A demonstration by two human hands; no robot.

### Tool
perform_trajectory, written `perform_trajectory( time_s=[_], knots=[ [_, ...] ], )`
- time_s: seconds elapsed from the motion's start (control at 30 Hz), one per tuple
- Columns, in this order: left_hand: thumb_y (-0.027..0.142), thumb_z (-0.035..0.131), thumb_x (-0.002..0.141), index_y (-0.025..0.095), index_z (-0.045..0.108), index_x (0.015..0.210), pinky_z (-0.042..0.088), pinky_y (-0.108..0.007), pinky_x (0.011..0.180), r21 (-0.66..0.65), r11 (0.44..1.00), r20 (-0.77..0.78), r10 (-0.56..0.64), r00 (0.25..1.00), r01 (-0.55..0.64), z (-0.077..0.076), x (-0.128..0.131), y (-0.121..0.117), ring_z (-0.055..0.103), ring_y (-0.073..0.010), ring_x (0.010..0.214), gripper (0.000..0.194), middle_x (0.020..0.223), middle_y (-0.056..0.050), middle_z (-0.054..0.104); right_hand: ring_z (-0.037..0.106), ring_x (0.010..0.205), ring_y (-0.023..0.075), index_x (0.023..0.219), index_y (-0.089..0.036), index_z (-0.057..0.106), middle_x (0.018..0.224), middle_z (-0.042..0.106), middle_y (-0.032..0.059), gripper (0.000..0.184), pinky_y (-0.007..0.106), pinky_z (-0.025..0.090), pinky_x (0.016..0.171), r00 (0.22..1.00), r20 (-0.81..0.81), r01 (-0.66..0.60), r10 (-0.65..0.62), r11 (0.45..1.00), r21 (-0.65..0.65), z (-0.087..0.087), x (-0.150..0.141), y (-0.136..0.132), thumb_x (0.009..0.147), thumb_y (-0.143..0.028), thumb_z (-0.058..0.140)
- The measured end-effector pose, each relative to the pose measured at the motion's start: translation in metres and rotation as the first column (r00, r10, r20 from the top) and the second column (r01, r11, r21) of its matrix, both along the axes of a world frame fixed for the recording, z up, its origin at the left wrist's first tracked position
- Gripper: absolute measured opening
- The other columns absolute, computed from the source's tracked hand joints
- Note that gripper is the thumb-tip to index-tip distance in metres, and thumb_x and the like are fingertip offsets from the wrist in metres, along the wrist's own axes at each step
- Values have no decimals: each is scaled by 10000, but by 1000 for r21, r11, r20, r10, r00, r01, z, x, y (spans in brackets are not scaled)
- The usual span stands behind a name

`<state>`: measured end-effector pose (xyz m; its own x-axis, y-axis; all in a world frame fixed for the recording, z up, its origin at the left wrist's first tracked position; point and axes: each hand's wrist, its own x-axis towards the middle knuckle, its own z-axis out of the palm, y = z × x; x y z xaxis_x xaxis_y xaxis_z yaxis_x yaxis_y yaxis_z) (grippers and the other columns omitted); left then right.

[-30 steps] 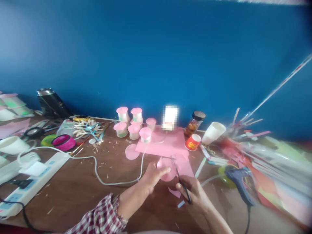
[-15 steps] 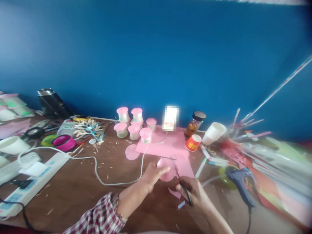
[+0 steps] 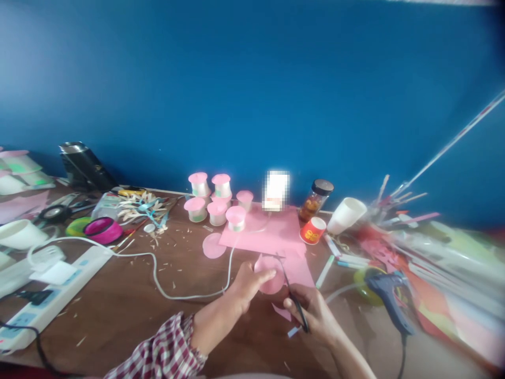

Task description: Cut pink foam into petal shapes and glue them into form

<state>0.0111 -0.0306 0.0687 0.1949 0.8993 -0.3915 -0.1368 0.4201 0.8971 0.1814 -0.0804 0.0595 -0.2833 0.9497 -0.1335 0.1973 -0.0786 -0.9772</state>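
My left hand [image 3: 249, 284] pinches a round piece of pink paper [image 3: 271, 285], thumb on top. Dark-handled scissors [image 3: 296, 307] are gripped in my right hand [image 3: 315, 311]; their blades lie along the right edge of the pink piece. Just behind, a large sheet of pink paper [image 3: 262, 231] lies flat on the table. A cut pink circle [image 3: 214, 246] rests left of that sheet. Below the scissors sits a pink offcut [image 3: 281, 311]. Several white paper cups topped with pink discs [image 3: 235, 218] stand in a group at the back.
At right lie a glue gun [image 3: 390, 300] and markers. A red paper cup [image 3: 313, 231], a lidded jar [image 3: 316, 199] and a white cup [image 3: 347, 215] stand at the back. A white cable [image 3: 158, 281] crosses the table near a power strip [image 3: 59, 300] at left.
The scissors' blades have closed slightly at the edge of the pink piece. Otherwise both hands stay almost where they were.
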Motion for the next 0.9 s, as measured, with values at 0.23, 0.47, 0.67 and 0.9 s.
perform_trajectory(
  time_s=[0.23, 0.47, 0.67, 0.9],
  knots=[
    [297, 738, 620, 87, 732, 843, 503, -347, 736, 10, 1000, 11, -14, 1000, 14, 5, 1, -2, 672, -285, 825, 307, 845, -136, 734, 451, 497, 106, 727, -140, 593, 560, 506, -16, 438, 213, 396, 474, 1000, -27, -1, 1, 1000, -12, 4, -1, 2, 766, -576, 619],
    [295, 736, 617, 96, 737, 821, 503, -333, 718, 28, 1000, -12, -6, 1000, 7, 6, 2, -2, 672, -268, 795, 285, 812, -117, 736, 474, 514, 118, 741, -130, 604, 584, 517, -3, 455, 216, 376, 468, 1000, 0, -6, 6, 1000, -21, 5, 1, 3, 765, -585, 610],
    [293, 744, 610, 91, 735, 813, 508, -345, 697, 15, 1000, -16, 0, 1000, 0, 8, 2, -2, 673, -274, 767, 287, 797, -128, 734, 482, 512, 121, 748, -122, 609, 596, 517, 5, 462, 214, 365, 449, 1000, 11, 1, -1, 1000, -20, 4, 3, 3, 767, -584, 610],
    [271, 725, 629, 78, 731, 827, 507, -349, 701, 28, 999, -12, -14, 1000, 15, 6, 1, -1, 672, -280, 780, 277, 814, -140, 734, 464, 507, 114, 736, -118, 608, 578, 503, 0, 457, 212, 351, 448, 999, 36, 6, -6, 1000, 4, 6, 3, 2, 777, -573, 604]
  ],
)
